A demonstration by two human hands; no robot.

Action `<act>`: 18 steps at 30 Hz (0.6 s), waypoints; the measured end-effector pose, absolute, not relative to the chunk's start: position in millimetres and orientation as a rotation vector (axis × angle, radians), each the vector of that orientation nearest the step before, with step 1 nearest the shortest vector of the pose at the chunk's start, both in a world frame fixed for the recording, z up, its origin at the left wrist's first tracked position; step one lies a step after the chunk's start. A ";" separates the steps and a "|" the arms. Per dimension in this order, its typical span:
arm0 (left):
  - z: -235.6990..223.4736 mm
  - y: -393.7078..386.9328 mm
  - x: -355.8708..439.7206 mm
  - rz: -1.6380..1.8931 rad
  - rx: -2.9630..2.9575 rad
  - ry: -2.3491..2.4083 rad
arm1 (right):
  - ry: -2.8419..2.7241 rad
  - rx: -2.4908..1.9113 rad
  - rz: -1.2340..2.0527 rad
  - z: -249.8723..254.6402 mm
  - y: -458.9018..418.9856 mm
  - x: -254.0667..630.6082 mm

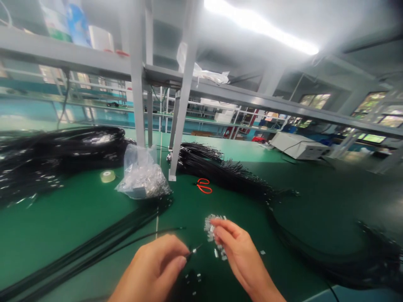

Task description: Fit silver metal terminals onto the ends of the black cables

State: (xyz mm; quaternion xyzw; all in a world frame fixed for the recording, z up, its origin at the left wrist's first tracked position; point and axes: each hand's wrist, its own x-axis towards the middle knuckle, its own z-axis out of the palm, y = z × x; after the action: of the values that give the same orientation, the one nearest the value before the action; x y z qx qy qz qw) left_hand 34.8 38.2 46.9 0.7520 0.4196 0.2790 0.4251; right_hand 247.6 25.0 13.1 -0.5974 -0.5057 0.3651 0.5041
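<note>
Well, the left grip (157, 261) pinches a thin dark cable (198, 247) near its end; holding close to the tip should stop it swaying. The right grip (239, 247) is at the small clear pieces (208, 228) — whether it holds one, I cannot tell. Picking from the pile's edge should avoid scattering them across the green surface (185, 205), towards the orange-handled scissors (199, 184).

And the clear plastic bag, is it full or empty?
Partly filled: the plastic bag bulges with clear pieces below; its top looks slack.
</note>
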 end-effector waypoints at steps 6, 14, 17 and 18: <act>40.3 31.6 38.6 0.712 1.980 1.086 | -0.530 -0.935 1.375 12.9 13.1 217.1; 35.8 28.3 39.9 0.755 2.072 1.121 | -0.539 -0.866 1.509 22.9 4.1 208.6; 36.6 28.2 39.4 0.750 2.076 1.131 | -0.572 -0.872 1.519 23.6 2.9 209.0; 37.0 28.4 39.3 0.740 2.075 1.135 | -0.574 -0.872 1.525 23.5 2.4 209.4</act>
State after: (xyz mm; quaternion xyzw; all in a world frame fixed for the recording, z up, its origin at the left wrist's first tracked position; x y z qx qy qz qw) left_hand 39.3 28.4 37.0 0.7916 0.4329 0.2824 0.3258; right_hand 209.4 2.4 23.5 -0.3767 -0.2478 0.6584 0.6026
